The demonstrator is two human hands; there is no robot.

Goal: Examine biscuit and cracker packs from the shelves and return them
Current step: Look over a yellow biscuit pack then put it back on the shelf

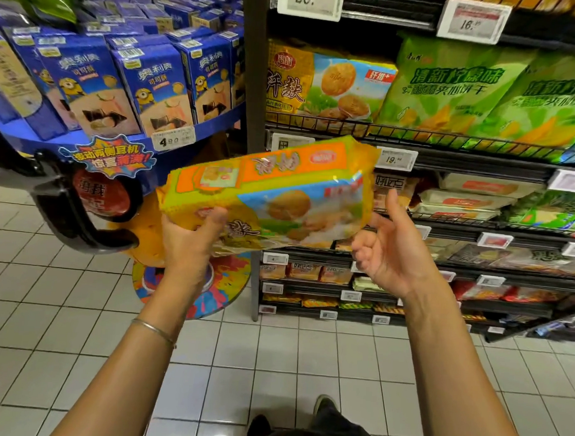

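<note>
I am gripping the yellow biscuit pack at mid-frame by its lower-left end with my left hand, thumb curled over its front, while my right hand is hovering empty, fingers apart, beside its right edge, where it should be supporting the turn.

Glossy yellow plastic biscuit pack: orange band on top, sky-blue panel with golden round biscuits, lime-green edging. Blue cardboard boxes: white lettering, yellow cartoon figures, pinkish lower half. Big green plastic bags: dark green characters, yellow wedges. White square floor tiles, grey grout grid. Small low-shelf packs blurry, probably orange-red.
</note>
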